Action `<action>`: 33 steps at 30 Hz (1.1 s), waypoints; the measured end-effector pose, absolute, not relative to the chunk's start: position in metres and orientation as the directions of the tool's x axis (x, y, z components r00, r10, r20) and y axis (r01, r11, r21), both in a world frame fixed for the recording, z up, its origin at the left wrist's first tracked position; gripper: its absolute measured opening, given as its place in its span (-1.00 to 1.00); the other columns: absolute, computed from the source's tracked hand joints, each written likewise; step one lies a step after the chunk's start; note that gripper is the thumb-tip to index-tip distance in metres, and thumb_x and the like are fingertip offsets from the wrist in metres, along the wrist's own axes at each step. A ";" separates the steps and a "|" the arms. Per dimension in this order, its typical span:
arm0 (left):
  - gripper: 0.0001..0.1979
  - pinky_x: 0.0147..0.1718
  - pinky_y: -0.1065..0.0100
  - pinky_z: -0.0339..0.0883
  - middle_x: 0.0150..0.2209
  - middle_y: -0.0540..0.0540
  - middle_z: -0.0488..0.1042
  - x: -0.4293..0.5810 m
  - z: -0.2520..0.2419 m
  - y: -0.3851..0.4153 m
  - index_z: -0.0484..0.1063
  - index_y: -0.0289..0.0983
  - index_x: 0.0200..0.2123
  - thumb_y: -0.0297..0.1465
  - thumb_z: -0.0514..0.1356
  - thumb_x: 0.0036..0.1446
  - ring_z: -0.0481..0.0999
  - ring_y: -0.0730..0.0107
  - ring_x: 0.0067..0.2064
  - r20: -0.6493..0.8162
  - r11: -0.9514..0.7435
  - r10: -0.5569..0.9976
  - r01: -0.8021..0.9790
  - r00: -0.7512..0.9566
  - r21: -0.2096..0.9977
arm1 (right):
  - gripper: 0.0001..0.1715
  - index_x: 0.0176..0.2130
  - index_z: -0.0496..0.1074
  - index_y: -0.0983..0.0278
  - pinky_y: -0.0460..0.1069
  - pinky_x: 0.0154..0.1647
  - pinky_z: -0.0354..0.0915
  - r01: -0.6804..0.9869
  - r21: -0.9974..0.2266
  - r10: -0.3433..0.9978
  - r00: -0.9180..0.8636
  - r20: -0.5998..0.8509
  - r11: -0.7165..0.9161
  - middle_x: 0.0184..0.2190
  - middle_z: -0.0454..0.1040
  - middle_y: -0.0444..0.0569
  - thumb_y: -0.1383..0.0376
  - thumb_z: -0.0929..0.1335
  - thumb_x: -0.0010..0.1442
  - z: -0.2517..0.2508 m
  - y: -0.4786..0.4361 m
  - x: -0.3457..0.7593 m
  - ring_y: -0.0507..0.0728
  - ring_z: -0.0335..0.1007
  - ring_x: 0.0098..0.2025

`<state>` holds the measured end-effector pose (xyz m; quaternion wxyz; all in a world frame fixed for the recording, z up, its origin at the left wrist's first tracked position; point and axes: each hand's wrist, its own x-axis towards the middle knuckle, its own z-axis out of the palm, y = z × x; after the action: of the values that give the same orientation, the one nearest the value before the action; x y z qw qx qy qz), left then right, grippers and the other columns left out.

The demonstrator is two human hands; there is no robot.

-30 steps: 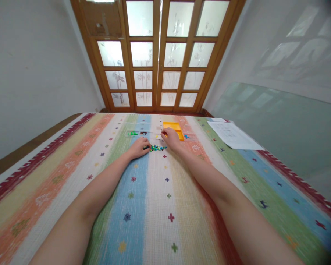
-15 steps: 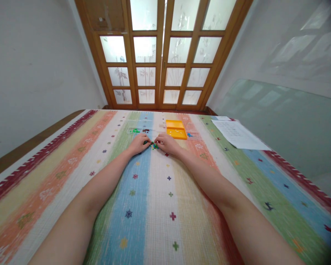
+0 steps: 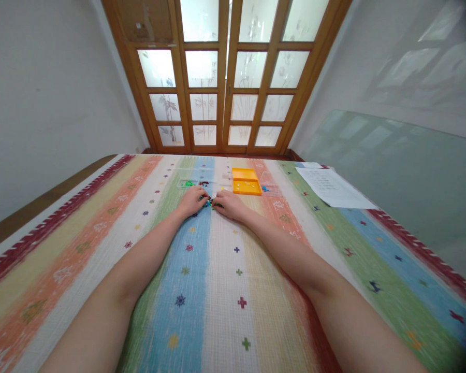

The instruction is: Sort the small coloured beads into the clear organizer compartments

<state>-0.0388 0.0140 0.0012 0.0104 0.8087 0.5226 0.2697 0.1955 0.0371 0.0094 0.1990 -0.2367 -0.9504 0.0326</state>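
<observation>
Small coloured pieces [image 3: 208, 203], green, blue and dark, lie between my hands near the middle of the striped cloth. My left hand [image 3: 193, 200] is closed at their left side, its fingertips pinched on something too small to name. From the right, my right hand [image 3: 228, 203] reaches the same pieces with its fingers pressed together; what they hold is hidden. Beyond my left hand sit green pieces [image 3: 188, 184] in a clear tray and a few dark red pieces [image 3: 204, 184]. A yellow open case [image 3: 246, 175] with small white pieces stands past my right hand.
Blue pieces [image 3: 265, 189] lie in a clear tray right of the yellow case. Printed white paper [image 3: 332, 186] rests on the table's right side. A striped cloth [image 3: 223, 311] covers the table. Glazed wooden doors [image 3: 224, 77] stand behind it.
Both hands and the small pieces between them sit slightly further left in the view. My right hand's fingers have closed in nearer to my left hand.
</observation>
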 end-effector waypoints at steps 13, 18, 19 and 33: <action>-0.81 0.04 0.11 0.34 -0.22 -0.15 0.56 -0.045 0.001 0.017 0.62 -0.20 -0.23 -0.35 0.17 0.32 0.49 0.11 -0.07 0.439 -0.298 0.889 0.891 0.129 0.342 | -0.82 -0.19 0.55 0.26 0.04 -0.10 0.21 0.710 -0.432 0.781 -0.268 0.565 0.556 -0.29 0.50 0.02 0.26 0.36 0.41 0.006 0.078 0.209 0.21 0.37 -0.16; -0.79 0.05 0.08 0.35 -0.21 -0.15 0.57 -0.046 0.000 0.018 0.64 -0.18 -0.23 -0.37 0.16 0.31 0.51 0.09 -0.06 0.431 -0.348 0.884 0.871 0.181 0.347 | -0.77 -0.07 0.61 0.27 0.08 -0.04 0.21 0.805 -0.373 0.830 -0.244 0.502 0.462 -0.18 0.53 0.12 0.26 0.35 0.42 0.004 0.082 0.209 0.27 0.37 -0.08; -0.79 0.06 0.09 0.35 -0.21 -0.15 0.56 -0.046 0.001 0.018 0.64 -0.18 -0.23 -0.38 0.16 0.31 0.51 0.09 -0.05 0.425 -0.354 0.885 0.868 0.190 0.348 | -0.77 -0.06 0.61 0.27 0.08 -0.04 0.21 0.806 -0.361 0.827 -0.259 0.499 0.470 -0.17 0.54 0.12 0.28 0.35 0.42 0.004 0.081 0.210 0.27 0.37 -0.07; -0.85 0.10 0.10 0.34 -0.18 -0.14 0.54 -0.050 -0.003 0.020 0.64 -0.18 -0.21 -0.39 0.23 0.24 0.50 0.14 -0.01 0.403 -0.415 0.874 0.847 0.271 0.331 | -0.84 -0.12 0.63 0.20 0.05 0.01 0.14 0.500 -0.150 0.514 -0.756 0.405 0.853 -0.18 0.49 0.04 0.25 0.41 0.39 0.010 0.043 0.190 0.23 0.29 -0.02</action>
<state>-0.0497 0.0205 -0.0032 0.0248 0.7968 0.5400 0.2698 0.1900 0.0432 0.0096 0.2210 -0.2705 -0.9369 0.0163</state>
